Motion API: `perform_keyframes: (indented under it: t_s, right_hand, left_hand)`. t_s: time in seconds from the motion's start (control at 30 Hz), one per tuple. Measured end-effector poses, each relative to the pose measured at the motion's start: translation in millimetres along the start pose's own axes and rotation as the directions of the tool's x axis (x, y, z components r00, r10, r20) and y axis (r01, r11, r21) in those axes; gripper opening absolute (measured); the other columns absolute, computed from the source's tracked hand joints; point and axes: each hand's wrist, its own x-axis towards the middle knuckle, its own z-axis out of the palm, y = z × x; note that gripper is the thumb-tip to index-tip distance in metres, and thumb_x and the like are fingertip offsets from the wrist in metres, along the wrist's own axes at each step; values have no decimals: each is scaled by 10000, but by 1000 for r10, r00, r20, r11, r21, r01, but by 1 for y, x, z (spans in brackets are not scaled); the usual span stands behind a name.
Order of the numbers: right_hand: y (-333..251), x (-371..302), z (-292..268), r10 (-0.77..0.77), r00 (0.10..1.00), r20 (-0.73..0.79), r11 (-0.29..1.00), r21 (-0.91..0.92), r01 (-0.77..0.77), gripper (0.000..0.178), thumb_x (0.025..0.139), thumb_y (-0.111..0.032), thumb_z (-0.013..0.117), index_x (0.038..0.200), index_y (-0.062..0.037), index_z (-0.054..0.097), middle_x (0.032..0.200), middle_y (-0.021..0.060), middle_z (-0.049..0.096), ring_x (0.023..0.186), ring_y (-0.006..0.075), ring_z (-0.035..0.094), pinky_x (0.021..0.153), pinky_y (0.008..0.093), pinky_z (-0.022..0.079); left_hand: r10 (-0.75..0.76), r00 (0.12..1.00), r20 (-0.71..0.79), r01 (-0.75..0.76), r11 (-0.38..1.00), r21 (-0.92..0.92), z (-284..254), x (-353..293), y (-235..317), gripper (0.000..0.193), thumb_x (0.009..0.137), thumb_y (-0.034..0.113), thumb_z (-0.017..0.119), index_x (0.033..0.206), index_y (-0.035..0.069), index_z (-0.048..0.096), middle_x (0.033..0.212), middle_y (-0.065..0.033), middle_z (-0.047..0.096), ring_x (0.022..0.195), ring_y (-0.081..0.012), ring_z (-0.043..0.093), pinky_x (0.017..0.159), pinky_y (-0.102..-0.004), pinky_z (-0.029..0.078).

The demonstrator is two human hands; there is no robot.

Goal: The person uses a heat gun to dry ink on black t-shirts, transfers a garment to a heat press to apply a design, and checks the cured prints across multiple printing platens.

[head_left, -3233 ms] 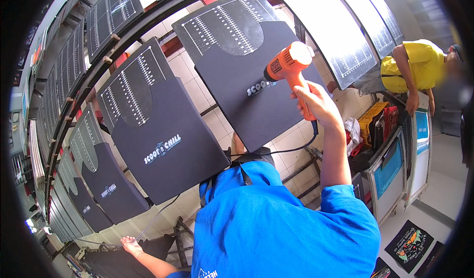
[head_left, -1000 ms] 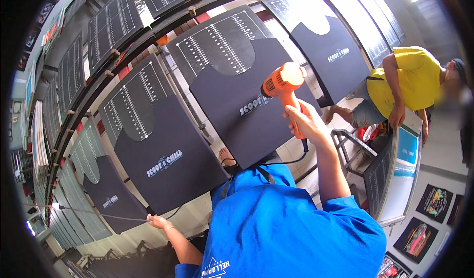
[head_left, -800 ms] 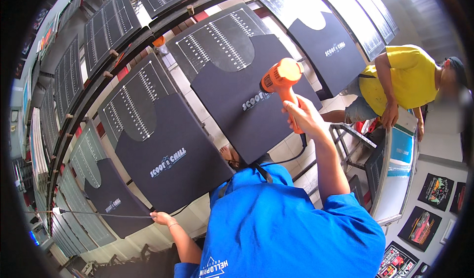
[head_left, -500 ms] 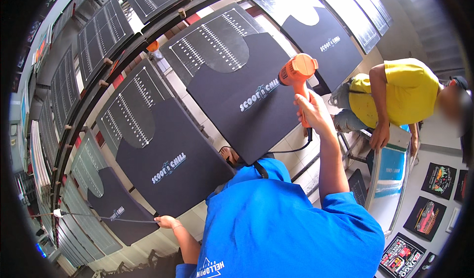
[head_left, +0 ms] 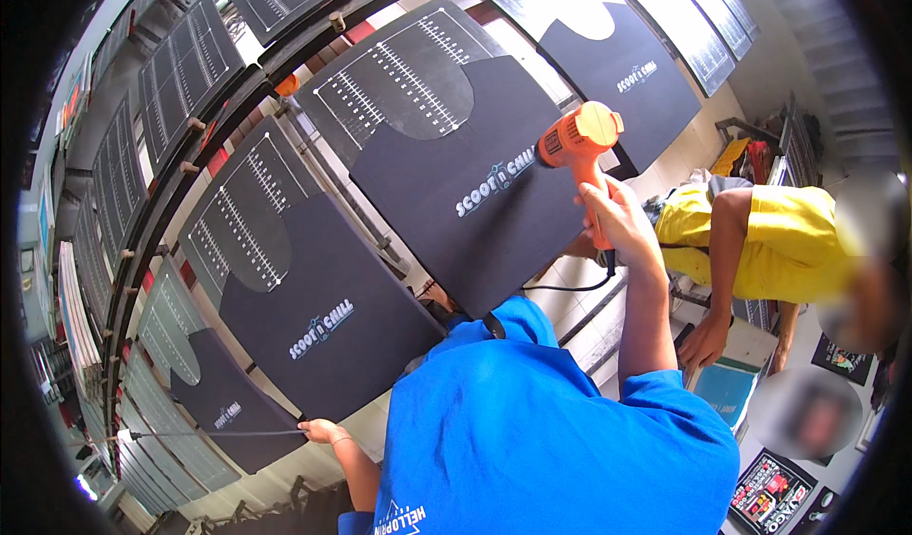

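My right hand [head_left: 619, 219] is wrapped round the handle of an orange heat gun [head_left: 581, 141]. Its dark nozzle points at the white and blue print on a black shirt [head_left: 427, 198], close above the right end of the lettering. That shirt lies flat over a dark printing board [head_left: 389, 79] with white ruler marks. Low on the left, my left hand [head_left: 325, 430] is closed on a dark cord [head_left: 218, 433] beside the corner of another printed black shirt [head_left: 323, 354]. A black cable [head_left: 575, 289] hangs from the gun's handle and passes behind my body.
More printed black shirts lie on boards at left [head_left: 223, 411] and far right [head_left: 632, 88]. A long dark rail [head_left: 204, 122] with pegs curves behind the boards. At right, a co-worker in a yellow shirt [head_left: 708, 231] bends over a framed screen [head_left: 727, 383].
The heat gun has shifted slightly right with my right hand. My left hand stays in place while its cord sits a little lower. The co-worker has bent lower, and the framed screen has moved down.
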Motion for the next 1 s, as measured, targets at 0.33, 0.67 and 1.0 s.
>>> perform_keyframes:
  t_s: [0.33,0.67,1.0]
  right_hand:
    - [-20,3,0,120,989,92,988,86,-128,286,945,-311,609,1060,-55,555,808,14,587,589,70,539,502,226,476]
    - [-26,2,34,94,996,6,993,-70,-93,264,957,-313,599,1057,-74,549,831,15,604,588,65,539,501,222,463]
    - [-40,-3,40,222,966,133,974,19,-227,317,962,-311,595,1145,-67,513,848,25,591,589,73,538,507,228,469]
  left_hand:
    - [22,999,44,-22,1000,18,6,17,-13,725,1028,468,351,1266,-212,439,1299,-340,514,1126,-402,565,977,-429,457]
    - [-19,990,137,2,993,119,-7,12,-5,734,1020,472,358,1215,-225,480,1273,-358,529,1138,-444,562,979,-431,456]
    - [-207,939,275,123,948,293,-16,28,4,639,1030,391,360,1229,-205,474,1269,-285,567,1103,-373,599,950,-413,477]
